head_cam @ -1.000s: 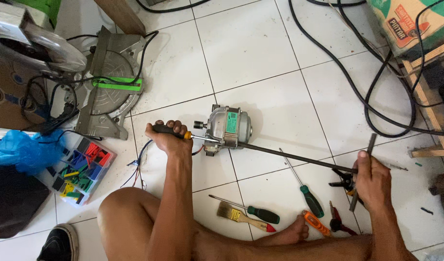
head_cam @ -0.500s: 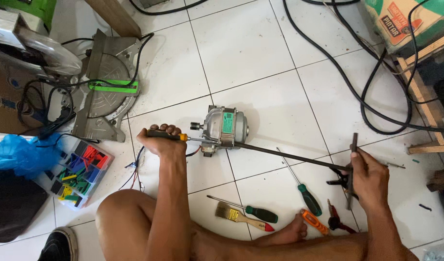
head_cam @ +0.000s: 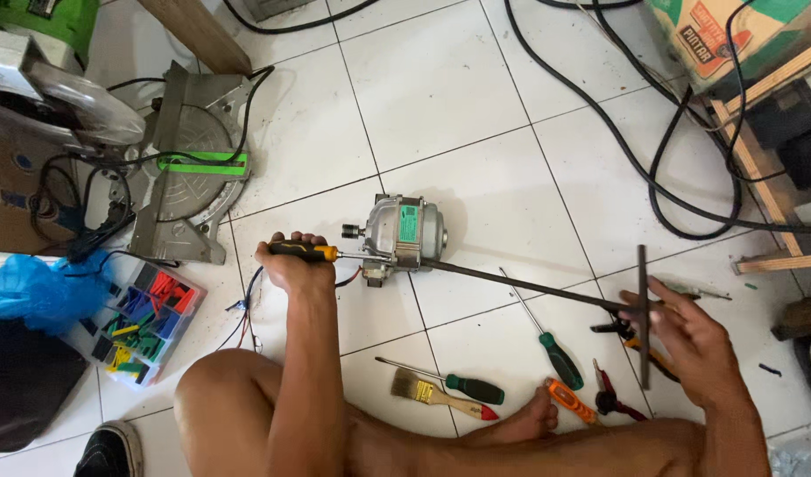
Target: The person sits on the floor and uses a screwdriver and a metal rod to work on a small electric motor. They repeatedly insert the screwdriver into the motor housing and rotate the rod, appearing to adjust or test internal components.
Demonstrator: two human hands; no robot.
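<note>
My left hand [head_cam: 292, 268] is fisted round an orange-and-black screwdriver [head_cam: 305, 252], tip at the grey motor [head_cam: 403, 236] on the white tile floor [head_cam: 441, 97], mid-scene. My right hand [head_cam: 695, 340] has fingers loosely spread round the T-handle [head_cam: 643, 314] of a long dark rod [head_cam: 524, 286]. Risk, as I judge it: the loose grip lets the rod twist or slip, and the driver tip skids off. Rod's long axis runs from the motor out right and slightly nearer; the screwdriver points right.
</note>
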